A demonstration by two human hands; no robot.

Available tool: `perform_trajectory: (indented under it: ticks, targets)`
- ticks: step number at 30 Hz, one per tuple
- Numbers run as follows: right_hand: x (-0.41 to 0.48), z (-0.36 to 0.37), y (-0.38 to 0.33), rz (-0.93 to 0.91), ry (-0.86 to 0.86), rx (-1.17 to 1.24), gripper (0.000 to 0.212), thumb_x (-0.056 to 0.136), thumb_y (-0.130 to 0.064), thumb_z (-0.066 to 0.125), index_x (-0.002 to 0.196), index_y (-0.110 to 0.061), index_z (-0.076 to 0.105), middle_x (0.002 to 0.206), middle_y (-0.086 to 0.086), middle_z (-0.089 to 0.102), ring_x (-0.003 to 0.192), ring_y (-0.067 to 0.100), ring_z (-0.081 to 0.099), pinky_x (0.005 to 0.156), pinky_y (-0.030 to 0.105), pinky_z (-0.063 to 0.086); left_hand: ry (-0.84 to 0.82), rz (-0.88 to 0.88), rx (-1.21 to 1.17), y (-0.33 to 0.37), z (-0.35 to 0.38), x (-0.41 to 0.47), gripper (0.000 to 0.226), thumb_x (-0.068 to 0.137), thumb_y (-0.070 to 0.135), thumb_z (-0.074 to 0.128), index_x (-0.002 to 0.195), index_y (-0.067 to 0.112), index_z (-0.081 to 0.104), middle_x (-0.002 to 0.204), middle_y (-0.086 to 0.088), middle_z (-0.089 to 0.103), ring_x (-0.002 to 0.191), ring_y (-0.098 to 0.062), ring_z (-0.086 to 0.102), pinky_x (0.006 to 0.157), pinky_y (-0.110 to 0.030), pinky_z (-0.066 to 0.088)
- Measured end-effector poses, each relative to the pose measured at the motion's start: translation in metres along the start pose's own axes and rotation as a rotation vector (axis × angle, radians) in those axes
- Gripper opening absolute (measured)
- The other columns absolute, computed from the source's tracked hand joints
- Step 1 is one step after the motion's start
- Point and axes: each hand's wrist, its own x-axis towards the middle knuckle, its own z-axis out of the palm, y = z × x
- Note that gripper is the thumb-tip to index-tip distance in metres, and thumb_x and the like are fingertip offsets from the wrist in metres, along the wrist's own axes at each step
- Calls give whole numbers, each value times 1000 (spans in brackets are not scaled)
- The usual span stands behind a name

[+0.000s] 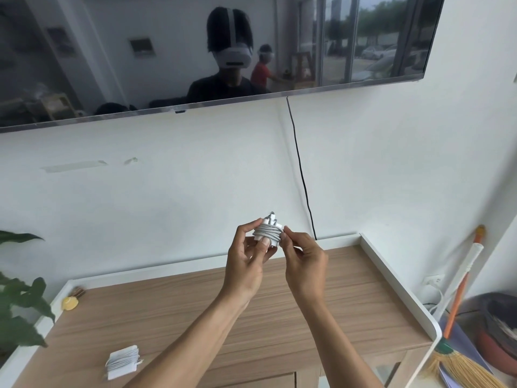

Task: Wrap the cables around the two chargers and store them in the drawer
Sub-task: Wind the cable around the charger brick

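I hold a white charger (269, 230) up in front of the wall, its grey cable wound around it in several loops and its plug prongs pointing up. My left hand (246, 256) grips it from the left and below, thumb across the coils. My right hand (303, 260) pinches the cable at the charger's right side. A second white charger (122, 361) with its cable wrapped around it lies on the wooden cabinet top (195, 312) at the front left. No drawer is visible as open.
The cabinet top has a raised white rim (397, 284) at the back and sides. A small yellow object (70, 303) sits at its back left corner. A plant (19, 303) stands left; a broom (458, 303) and bin (498, 331) stand right. A black cable (300, 169) hangs from the wall screen (195, 51).
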Motion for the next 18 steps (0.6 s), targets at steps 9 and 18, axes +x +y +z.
perform_trajectory:
  ticks: [9,18]
  targets:
    - [-4,14,5,-104,80,-202,7,90,-13,64,91,-14,70,77,-8,66,71,2,62,63,22,50,9,31,41,-3,-4,-1,30,96,6,55,116,27,58,98,-8,68,102,-31,67,86,-36,56]
    - [-3,23,7,-130,127,-358,3,87,-15,65,87,-14,68,77,-5,68,66,10,64,62,34,52,23,45,85,-7,-8,-2,28,89,22,59,117,29,58,106,-15,68,104,-30,66,87,-37,56]
